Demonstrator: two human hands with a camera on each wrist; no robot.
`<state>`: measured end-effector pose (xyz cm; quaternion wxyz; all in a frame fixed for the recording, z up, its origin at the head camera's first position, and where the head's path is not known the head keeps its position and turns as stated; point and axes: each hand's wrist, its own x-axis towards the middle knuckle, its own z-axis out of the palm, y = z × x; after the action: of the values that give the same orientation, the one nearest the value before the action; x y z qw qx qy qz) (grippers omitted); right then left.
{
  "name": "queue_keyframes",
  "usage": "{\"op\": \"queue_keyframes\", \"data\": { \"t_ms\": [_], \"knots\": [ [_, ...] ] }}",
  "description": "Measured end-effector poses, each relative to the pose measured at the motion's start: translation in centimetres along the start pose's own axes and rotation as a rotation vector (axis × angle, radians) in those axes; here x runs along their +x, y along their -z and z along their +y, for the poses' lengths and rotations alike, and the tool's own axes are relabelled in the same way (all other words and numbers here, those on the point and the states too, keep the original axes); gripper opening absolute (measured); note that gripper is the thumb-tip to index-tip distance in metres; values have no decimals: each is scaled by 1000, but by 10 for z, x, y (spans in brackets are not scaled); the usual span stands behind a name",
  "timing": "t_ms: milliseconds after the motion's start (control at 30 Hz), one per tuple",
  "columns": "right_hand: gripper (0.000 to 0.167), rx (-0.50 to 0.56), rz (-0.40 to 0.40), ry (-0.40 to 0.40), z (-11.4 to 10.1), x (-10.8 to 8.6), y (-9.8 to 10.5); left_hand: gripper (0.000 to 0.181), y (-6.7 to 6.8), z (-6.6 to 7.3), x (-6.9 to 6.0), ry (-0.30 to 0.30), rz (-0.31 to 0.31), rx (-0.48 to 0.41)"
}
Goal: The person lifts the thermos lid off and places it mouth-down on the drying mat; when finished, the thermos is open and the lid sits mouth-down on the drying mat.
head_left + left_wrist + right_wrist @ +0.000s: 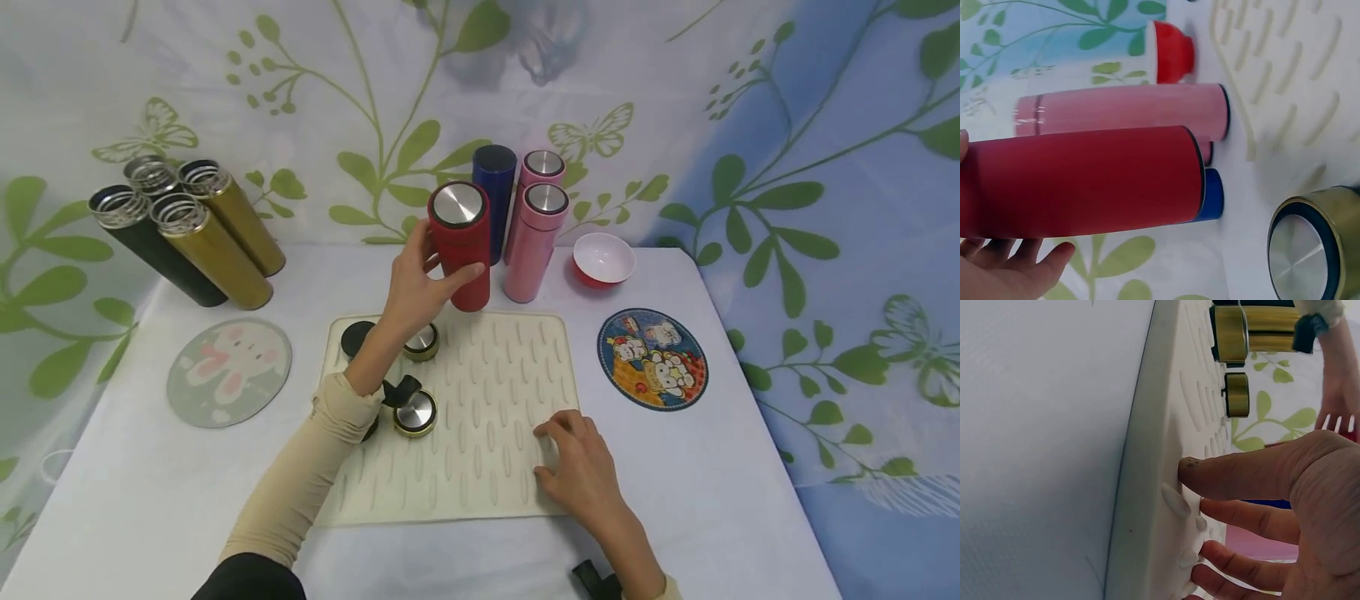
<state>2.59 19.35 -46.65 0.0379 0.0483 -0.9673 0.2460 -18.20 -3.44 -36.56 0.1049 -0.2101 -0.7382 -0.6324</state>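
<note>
My left hand (416, 287) grips a red thermos (472, 267) round its side, fingers behind and thumb in front. In the left wrist view the red thermos (1085, 181) is off the table. Behind it stand a blue thermos (497, 179) and two pink thermoses (531, 258). My right hand (581, 467) holds nothing. Its loosely bent fingertips rest on the right side of a cream ridged mat (480, 467). Two gold-rimmed lids (415, 414) and two dark lids (356, 337) lie on the mat's left half, one dark lid mostly hidden by my left arm.
At the back left stand several lidless thermoses, gold (213, 258) and dark (161, 246). A rabbit-print round mat (228, 371) lies on the left, a colourful round mat (652, 358) on the right. A red bowl (603, 260) with a white inside sits at the back right.
</note>
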Motion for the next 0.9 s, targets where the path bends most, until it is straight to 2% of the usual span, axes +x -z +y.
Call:
{"op": "queue_keyframes", "data": {
  "t_ms": [200,333,600,767,900],
  "knots": [
    [46,22,-11,-2,0,1,2,65,13,21,-17,-21,-4,-168],
    [46,38,-15,-2,0,2,1,64,20,32,-28,-45,8,-184],
    [47,30,8,20,2,1,-2,60,31,47,-53,-95,20,-162],
    [48,18,-17,21,2,0,0,68,35,55,-72,-106,19,-96],
    [46,10,-69,-7,0,-1,6,77,34,59,-85,-154,14,0]
  ]
}}
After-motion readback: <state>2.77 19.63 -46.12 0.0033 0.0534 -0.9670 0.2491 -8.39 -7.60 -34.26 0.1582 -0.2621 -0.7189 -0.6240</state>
